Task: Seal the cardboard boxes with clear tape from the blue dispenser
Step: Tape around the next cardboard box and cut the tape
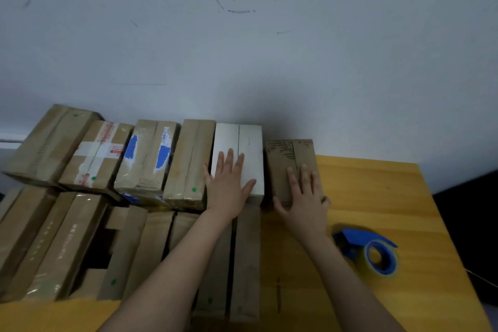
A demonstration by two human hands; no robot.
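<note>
My left hand [229, 186] lies flat, fingers spread, on a white box [249, 143] in the back row. On the brown cardboard box [285, 159] just right of it, my right hand [304, 197] rests flat on top, with its thumb at the near left corner. The blue tape dispenser [372, 249] with its clear roll lies on the yellow table [377, 191], to the right of my right forearm. Neither hand holds it.
Several brown cardboard boxes [145, 159] stand in a back row against the grey wall, and more [67, 245] lie in a front row at the left. The table's right edge [447, 224] drops to a dark floor.
</note>
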